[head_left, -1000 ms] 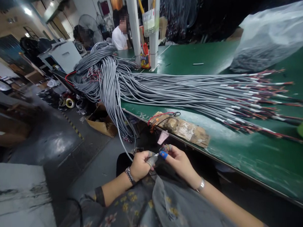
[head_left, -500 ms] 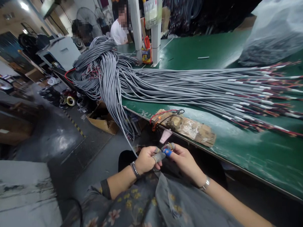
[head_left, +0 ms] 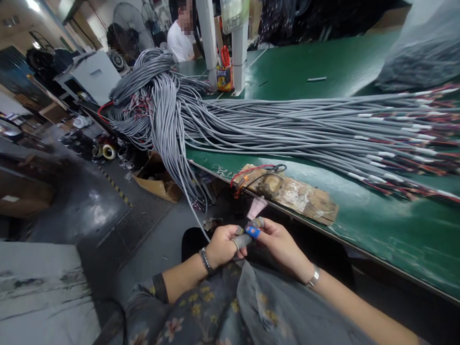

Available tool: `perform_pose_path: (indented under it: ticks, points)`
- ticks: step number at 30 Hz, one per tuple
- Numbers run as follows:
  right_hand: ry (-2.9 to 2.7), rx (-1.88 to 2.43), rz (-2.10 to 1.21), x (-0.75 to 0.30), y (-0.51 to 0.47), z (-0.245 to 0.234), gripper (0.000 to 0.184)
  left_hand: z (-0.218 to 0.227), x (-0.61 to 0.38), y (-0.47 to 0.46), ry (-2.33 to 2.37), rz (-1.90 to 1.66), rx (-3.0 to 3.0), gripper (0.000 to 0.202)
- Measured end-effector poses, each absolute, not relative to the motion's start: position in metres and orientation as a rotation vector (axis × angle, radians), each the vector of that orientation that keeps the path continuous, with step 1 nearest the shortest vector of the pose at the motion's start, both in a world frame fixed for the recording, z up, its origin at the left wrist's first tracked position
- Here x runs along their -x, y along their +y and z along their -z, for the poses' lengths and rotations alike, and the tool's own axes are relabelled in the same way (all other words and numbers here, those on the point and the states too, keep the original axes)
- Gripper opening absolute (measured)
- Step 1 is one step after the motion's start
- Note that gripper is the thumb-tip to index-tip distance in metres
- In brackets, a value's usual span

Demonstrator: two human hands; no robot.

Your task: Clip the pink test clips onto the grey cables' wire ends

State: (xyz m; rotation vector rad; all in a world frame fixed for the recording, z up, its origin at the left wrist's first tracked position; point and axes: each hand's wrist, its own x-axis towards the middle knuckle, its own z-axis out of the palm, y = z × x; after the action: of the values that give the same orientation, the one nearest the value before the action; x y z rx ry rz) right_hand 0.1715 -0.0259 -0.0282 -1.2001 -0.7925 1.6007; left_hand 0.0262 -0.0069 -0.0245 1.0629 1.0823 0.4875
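Below the bench's (head_left: 324,63) near edge, over the lap, the left hand (head_left: 221,246) and right hand (head_left: 280,243) pinch one grey cable (head_left: 199,220) between taped fingertips (head_left: 252,232). Gripping close to its end should steady it. At the far right corner, a clear plastic bag (head_left: 425,50) holds dark pieces, too blurred to name.
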Motion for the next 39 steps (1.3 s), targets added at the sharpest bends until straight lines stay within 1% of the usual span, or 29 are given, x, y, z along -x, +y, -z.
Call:
perform_pose_path:
  ticks: [4,9,16,20,23,28,35,39]
  points:
    - [-0.773,1.191,-1.581,-0.17,-0.026,0.03,0.042,0.025,-0.026,-0.01,1.109,-0.624,-1.009,0.048]
    - [-0.898,1.211,-1.499,-0.171,-0.029,0.03,0.046,0.025,-0.029,-0.011,1.138,-0.748,-0.869,0.046]
    - [-1.125,1.244,-1.358,-0.173,-0.035,0.027,0.043,0.025,-0.03,-0.012,1.158,-0.757,-0.832,0.045]
    - [-1.185,1.258,-1.331,-0.173,-0.038,0.027,0.041,0.025,-0.03,-0.012,1.145,-0.773,-0.83,0.044]
    - [-1.205,1.264,-1.363,-0.176,-0.038,0.025,0.041,0.024,-0.029,-0.012,1.146,-0.784,-0.828,0.041]
    - [-1.13,1.214,-1.453,-0.184,-0.031,0.02,0.047,0.021,-0.026,-0.013,1.151,-0.743,-0.894,0.04]
    - [-1.051,1.172,-1.649,-0.179,-0.024,0.015,0.041,0.026,-0.022,-0.015,1.066,-0.576,-1.059,0.044]
    - [-0.898,1.19,-1.637,-0.17,-0.025,0.021,0.039,0.029,-0.02,-0.016,1.089,-0.553,-1.066,0.044]
